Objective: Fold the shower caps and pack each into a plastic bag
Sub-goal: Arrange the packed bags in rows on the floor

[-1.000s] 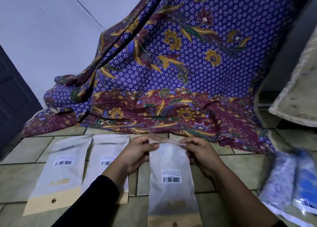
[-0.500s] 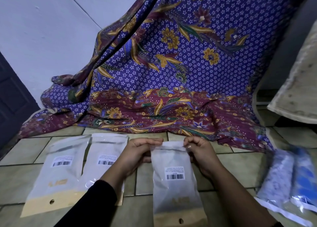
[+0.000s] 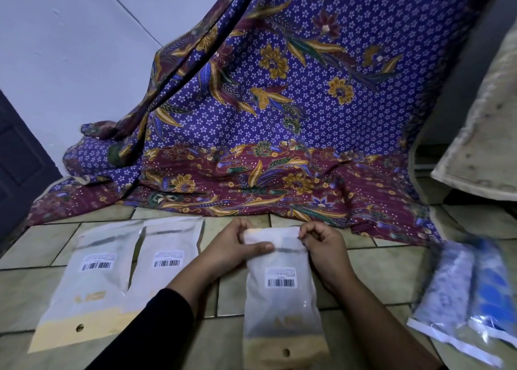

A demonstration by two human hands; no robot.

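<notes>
A frosted plastic bag (image 3: 282, 294) with a barcode label and a tan strip at its near end lies on the tiled floor in front of me. My left hand (image 3: 232, 246) pinches its far left corner, thumb laid across the seal line. My right hand (image 3: 324, 243) pinches the far right corner. The bag's top flap looks folded over between my hands. A dark shape shows faintly through the bag. Two more frosted bags, one (image 3: 89, 283) and another (image 3: 167, 260), lie flat side by side on the left.
Two clear packets, one pale patterned (image 3: 447, 285) and one blue (image 3: 495, 294), lie on the floor at the right. A purple and maroon batik cloth (image 3: 279, 117) hangs behind and spreads onto the floor. A dark door (image 3: 19, 159) stands left, a worn mat (image 3: 481, 134) right.
The bag was held up with its mouth stretched between my hands; now it lies lower on the floor, its top flap folded down under my fingers.
</notes>
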